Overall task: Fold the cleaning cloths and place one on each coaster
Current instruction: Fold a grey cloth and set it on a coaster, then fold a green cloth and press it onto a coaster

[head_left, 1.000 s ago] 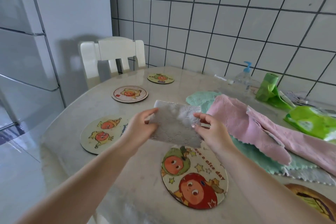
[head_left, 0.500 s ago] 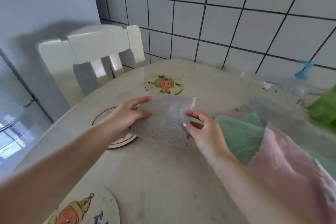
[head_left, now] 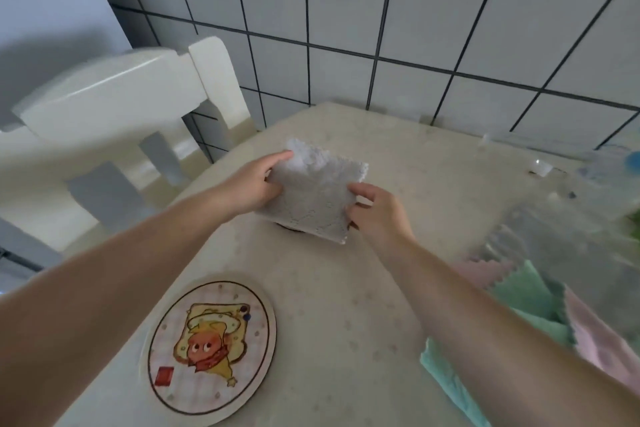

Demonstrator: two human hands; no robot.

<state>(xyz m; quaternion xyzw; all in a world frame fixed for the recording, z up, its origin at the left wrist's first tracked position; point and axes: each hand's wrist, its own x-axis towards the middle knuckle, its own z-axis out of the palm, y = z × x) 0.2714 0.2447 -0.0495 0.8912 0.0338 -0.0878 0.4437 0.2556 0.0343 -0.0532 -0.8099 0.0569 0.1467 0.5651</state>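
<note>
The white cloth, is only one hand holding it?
No, the left hand and right hand both grip the white cloth.

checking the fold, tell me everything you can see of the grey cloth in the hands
The grey cloth is pale grey, fuzzy like microfibre, with zigzag-cut edges. It is folded into a rough rectangle and tilted. The left hand grips its left edge; the right hand pinches its right edge. It is over the far table, hiding all but a dark sliver beneath.

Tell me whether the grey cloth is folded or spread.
Folded: the grey cloth is a compact, layered rectangle, gripped at either side by the left hand and right hand.
</note>
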